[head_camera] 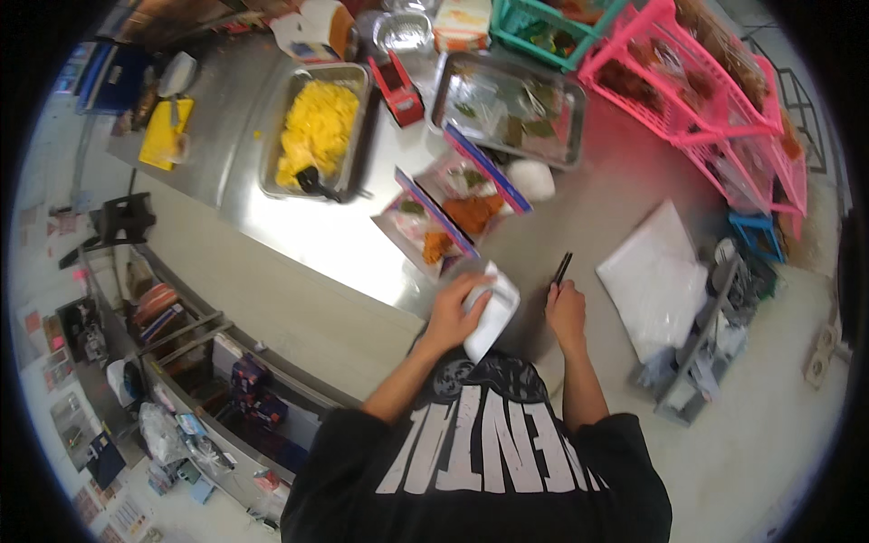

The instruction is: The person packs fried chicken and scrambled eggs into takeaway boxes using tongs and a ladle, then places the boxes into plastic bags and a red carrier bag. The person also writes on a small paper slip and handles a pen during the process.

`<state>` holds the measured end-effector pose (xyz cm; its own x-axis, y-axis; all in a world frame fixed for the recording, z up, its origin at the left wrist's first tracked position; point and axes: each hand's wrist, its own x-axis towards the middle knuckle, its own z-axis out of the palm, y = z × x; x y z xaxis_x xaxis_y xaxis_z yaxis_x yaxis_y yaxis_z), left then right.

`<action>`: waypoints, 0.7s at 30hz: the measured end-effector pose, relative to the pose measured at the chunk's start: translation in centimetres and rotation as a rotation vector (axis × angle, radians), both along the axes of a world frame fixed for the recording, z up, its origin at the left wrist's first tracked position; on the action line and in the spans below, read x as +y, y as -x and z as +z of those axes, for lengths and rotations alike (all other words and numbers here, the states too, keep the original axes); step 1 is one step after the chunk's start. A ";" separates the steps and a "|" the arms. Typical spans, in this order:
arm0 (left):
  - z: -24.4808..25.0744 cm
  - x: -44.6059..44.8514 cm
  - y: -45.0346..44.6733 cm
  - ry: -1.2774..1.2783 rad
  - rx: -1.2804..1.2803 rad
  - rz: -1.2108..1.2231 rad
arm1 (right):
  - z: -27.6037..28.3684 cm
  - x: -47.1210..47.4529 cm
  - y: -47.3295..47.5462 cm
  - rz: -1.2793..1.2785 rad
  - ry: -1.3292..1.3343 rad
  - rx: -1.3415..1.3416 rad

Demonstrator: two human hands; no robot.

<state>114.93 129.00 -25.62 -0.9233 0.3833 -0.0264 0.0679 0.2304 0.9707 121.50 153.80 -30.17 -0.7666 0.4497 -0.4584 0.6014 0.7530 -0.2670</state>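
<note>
My left hand [456, 311] grips a white folded packet or sheet [499, 309] at the table's near edge; its exact kind is unclear. To the right, my right hand [565, 313] is closed around a thin black tool [563, 267] whose tip points away from me. Just beyond my left hand stand two open purple-edged cartons, the nearer carton [438, 214] and the farther carton [490, 170]. Inside the nearer one lies an orange fried piece of food [436, 246]; a larger browned piece [473, 213] is in the farther one. White bundles with green leaf show in both.
A steel pan [269, 159] of yellow rice [319, 122] holds a black-handled spoon [313, 182]. Behind are a red holder [405, 107], a steel tray [577, 129] and a green basket [499, 30]. Pink baskets [719, 136] and white plastic sheets [655, 282] lie right. Shelving [231, 380] stands left.
</note>
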 end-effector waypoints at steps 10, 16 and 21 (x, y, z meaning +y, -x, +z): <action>-4.6 1.3 -2.3 0.417 -0.036 -0.171 | -3.2 -6.7 -4.2 -0.369 1.064 0.679; -5.1 0.2 -2.0 0.466 0.046 -0.191 | -5.5 -8.0 -5.5 -0.173 0.859 0.768; -4.8 0.1 -2.2 0.438 0.046 -0.185 | -5.6 -8.4 -5.2 -0.153 0.778 0.692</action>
<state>117.13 129.13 -30.41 -0.8447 0.5029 -0.1830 0.1864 0.5969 0.7803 126.71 145.42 -35.80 -0.9314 0.3332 -0.1463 0.2074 0.1555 -0.9658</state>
